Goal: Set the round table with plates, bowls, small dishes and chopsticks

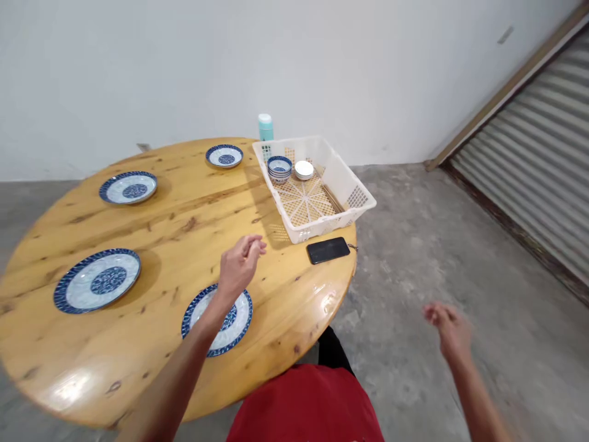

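Observation:
My left hand (240, 264) hovers over the wooden table, its fingers curled together and nothing visible in them. Below it lies a blue-rimmed plate (243, 307), partly covered by my forearm. My right hand (451, 331) is out past the table's edge, above the floor. Motion smears its fingers, and I see no object in it. Ahead of my left hand stands a white plastic basket (356, 184). Inside are a stack of blue-patterned bowls (280, 167), small white dishes (304, 169) and thin brown chopsticks (332, 197).
Other blue-rimmed plates lie around the round table (184, 224): a near-left plate (73, 288), a far-left plate (115, 186) and a far plate (225, 150). A black phone (328, 250) rests near the right edge. Behind the basket stands a turquoise bottle (265, 127).

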Available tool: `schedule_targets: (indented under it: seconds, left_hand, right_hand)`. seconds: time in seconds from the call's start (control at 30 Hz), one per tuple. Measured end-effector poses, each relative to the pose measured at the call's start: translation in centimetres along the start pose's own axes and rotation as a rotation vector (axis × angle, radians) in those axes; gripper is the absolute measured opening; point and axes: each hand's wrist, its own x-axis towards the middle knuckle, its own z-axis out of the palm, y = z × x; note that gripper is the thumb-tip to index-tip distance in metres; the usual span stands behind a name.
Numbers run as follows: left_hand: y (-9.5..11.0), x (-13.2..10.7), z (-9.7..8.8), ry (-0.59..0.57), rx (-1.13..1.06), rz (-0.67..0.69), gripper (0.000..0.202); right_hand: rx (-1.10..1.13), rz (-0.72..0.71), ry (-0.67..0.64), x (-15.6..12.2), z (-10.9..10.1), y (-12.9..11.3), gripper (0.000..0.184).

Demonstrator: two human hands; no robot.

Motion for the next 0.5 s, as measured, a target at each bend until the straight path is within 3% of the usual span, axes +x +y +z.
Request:
schedule_targets:
  seconds: [0.13, 0.27, 0.4, 0.5]
  left_hand:
    - [4.0, 6.2, -0.6, 0.087, 0.000, 0.072, 0.032]
    - [8.0, 14.5, 1.0, 0.136, -0.019, 0.062, 0.027]
    - [9.8, 24.2, 5.0, 0.170, -0.177, -0.092, 0.018]
    - [8.6, 30.5, 9.0, 0.231, -0.286, -0.274, 0.014]
  right_hand:
    - [0.128, -0.319, -0.171, 8.9, 5.8, -14.7, 0.033]
    - [0.087, -0.545, -0.480, 14.5, 14.5, -27.1, 0.024]
    - [0.058, -0.584, -0.727, 18.4, 24.9, -35.1, 0.014]
    - [0.037, -0.530, -0.855, 20.4, 32.5, -38.4, 0.012]
